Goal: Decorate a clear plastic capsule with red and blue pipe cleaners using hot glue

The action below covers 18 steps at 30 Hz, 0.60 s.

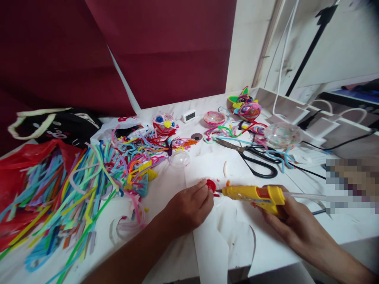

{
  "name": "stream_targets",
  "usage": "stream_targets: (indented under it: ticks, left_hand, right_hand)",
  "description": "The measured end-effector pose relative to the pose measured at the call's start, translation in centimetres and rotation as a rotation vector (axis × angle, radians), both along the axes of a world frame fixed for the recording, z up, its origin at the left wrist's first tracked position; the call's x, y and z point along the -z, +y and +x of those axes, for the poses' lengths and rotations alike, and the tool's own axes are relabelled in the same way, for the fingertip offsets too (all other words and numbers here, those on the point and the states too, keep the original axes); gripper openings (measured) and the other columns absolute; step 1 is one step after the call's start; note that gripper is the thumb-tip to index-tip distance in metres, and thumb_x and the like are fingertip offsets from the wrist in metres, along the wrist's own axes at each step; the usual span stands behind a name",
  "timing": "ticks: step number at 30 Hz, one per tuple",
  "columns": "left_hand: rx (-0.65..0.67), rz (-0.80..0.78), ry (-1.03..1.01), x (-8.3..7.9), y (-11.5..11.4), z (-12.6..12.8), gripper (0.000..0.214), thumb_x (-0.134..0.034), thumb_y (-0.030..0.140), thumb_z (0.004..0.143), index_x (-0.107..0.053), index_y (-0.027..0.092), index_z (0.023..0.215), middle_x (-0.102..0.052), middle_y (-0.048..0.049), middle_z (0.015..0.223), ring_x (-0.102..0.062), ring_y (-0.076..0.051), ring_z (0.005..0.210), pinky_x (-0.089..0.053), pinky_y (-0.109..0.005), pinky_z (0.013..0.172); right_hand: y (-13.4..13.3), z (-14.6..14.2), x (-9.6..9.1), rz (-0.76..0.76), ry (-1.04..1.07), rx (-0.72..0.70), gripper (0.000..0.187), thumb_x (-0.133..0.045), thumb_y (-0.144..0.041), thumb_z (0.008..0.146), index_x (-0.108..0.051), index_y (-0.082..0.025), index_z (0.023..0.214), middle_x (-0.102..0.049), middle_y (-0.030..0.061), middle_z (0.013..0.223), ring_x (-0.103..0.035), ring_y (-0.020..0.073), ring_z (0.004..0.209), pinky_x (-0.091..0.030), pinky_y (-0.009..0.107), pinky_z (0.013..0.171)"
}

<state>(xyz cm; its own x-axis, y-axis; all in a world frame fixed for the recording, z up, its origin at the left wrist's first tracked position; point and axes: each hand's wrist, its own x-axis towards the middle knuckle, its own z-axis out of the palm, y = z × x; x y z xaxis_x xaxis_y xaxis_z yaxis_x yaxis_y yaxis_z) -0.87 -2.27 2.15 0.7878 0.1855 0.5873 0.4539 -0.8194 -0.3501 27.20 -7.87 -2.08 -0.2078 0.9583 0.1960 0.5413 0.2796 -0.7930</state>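
My left hand pinches a small red coiled piece, perhaps wound pipe cleaner, above white paper. A yellow hot glue gun is gripped in my right hand. Its nozzle points left and reaches the edge of the red coil; whether it touches cannot be made out. A clear glue stick sticks out of the gun's back. My left fingers hide part of the coil. Just beyond the gun lie black-handled scissors, with blades apart.
Loose pipe cleaners spread across the left, some in a red bag. Decorated balls, a small digital clock and clear plastic half-shells stand behind. White chargers and cables lie at right.
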Motion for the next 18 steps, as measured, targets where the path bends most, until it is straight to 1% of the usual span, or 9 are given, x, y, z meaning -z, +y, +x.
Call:
stream_targets:
  ticks: [3, 7, 12, 18]
  left_hand:
    - [-0.004, 0.001, 0.012, 0.27, 0.07, -0.1, 0.016, -0.048, 0.008, 0.09, -0.058, 0.001, 0.101, -0.069, -0.0152, 0.091, -0.063, -0.027, 0.107, -0.057, -0.036, 0.09]
    - [-0.007, -0.005, 0.013, 0.4, 0.05, -0.08, 0.016, -0.049, 0.008, 0.09, -0.058, 0.001, 0.101, -0.069, -0.0155, 0.093, -0.062, -0.027, 0.11, -0.057, -0.037, 0.091]
    - [-0.006, -0.002, 0.012, 0.25, 0.0, 0.0, 0.015, -0.051, 0.007, 0.089, -0.059, 0.0, 0.1, -0.069, -0.0156, 0.09, -0.064, -0.028, 0.106, -0.057, -0.037, 0.091]
    - [-0.015, 0.003, 0.008, 0.41, -0.01, -0.09, 0.015, -0.053, 0.008, 0.088, -0.06, 0.001, 0.1, -0.069, -0.0145, 0.092, -0.064, -0.028, 0.106, -0.057, -0.036, 0.091]
  right_hand:
    - [0.0, 0.19, 0.31, 0.018, -0.002, 0.002, 0.024, -0.047, -0.025, 0.091, -0.044, -0.024, 0.115, -0.06, 0.0095, 0.107, -0.064, 0.0206, 0.086, -0.053, 0.027, 0.064]
    - [-0.09, 0.15, 0.12, 0.054, -0.049, -0.006, 0.018, -0.047, -0.026, 0.091, -0.046, -0.024, 0.109, -0.061, 0.0084, 0.1, -0.064, 0.0194, 0.08, -0.053, 0.027, 0.061]
    - [0.15, -0.23, -0.26, 0.073, -0.054, 0.01, 0.023, -0.046, -0.026, 0.091, -0.042, -0.024, 0.114, -0.06, 0.0098, 0.101, -0.064, 0.0196, 0.08, -0.051, 0.027, 0.059]
    - [0.6, -0.22, -0.48, 0.063, -0.026, 0.056, 0.018, -0.05, -0.027, 0.088, -0.049, -0.022, 0.105, -0.063, 0.0086, 0.093, -0.063, 0.0189, 0.071, -0.051, 0.027, 0.055]
